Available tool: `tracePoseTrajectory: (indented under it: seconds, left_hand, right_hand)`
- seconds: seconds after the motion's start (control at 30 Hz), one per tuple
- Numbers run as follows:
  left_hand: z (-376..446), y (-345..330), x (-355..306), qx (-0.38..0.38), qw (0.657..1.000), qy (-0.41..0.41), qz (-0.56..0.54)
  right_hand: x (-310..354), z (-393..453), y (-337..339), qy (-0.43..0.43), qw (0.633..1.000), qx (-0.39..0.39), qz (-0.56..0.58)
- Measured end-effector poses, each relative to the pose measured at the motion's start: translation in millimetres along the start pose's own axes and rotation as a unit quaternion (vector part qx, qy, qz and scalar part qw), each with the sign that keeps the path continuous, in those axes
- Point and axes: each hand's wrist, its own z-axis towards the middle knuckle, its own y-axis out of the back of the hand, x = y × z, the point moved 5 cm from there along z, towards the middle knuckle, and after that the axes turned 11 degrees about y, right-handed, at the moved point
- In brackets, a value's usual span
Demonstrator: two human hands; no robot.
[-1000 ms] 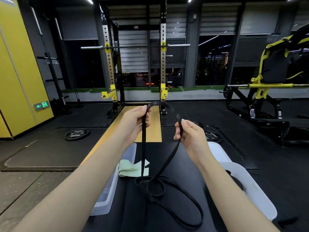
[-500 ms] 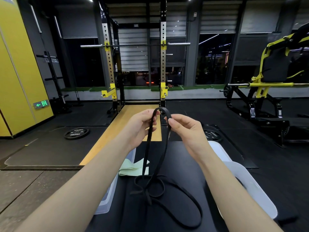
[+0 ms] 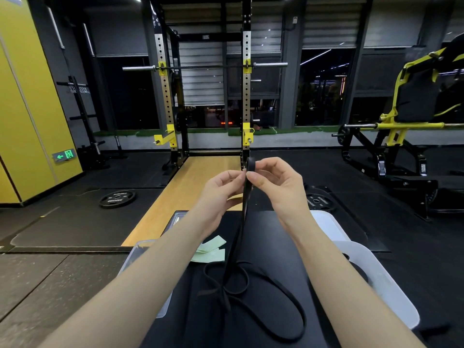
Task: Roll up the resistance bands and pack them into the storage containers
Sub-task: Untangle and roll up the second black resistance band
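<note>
A long black resistance band (image 3: 244,214) hangs doubled from my two hands, its lower part lying in loose loops on the black bench (image 3: 273,249). My left hand (image 3: 221,194) and my right hand (image 3: 278,187) pinch the band's folded top end together, a small loop sticking up above my fingertips. A pale green band (image 3: 211,251) lies flat on the bench just under my left forearm. A clear storage container (image 3: 140,249) sits at the bench's left edge. A white container (image 3: 386,285) sits at the right, partly hidden by my right arm.
A squat rack (image 3: 246,96) with a barbell stands ahead on a wooden platform (image 3: 190,187). Weight plates (image 3: 116,198) lie on the dark floor left and right. A yellow-and-black machine (image 3: 401,116) stands at the right, a yellow wall (image 3: 27,96) at the left.
My hands have come together from apart, closing the wide loop of band between them into a tight fold. The two hanging strands now lie against each other.
</note>
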Motion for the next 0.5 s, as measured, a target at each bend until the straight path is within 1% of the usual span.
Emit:
tracePoseTrajectory:
  seconds: [0.1,0.17,0.37,0.5]
  left_hand:
    - [-4,1,2,-0.008,1.0,-0.011,0.011]
    - [-7,1,3,-0.024,0.999,-0.023,0.029]
    - [-10,6,2,-0.079,0.991,-0.053,0.091]
    - [-10,11,3,-0.084,0.991,-0.057,0.085]
  right_hand:
    - [-3,1,5,-0.005,0.999,-0.044,-0.006]
    - [-5,2,6,-0.012,0.998,-0.052,-0.03]
    - [-10,1,1,-0.019,0.998,-0.042,-0.048]
    - [-11,3,-1,-0.037,0.998,0.004,-0.054]
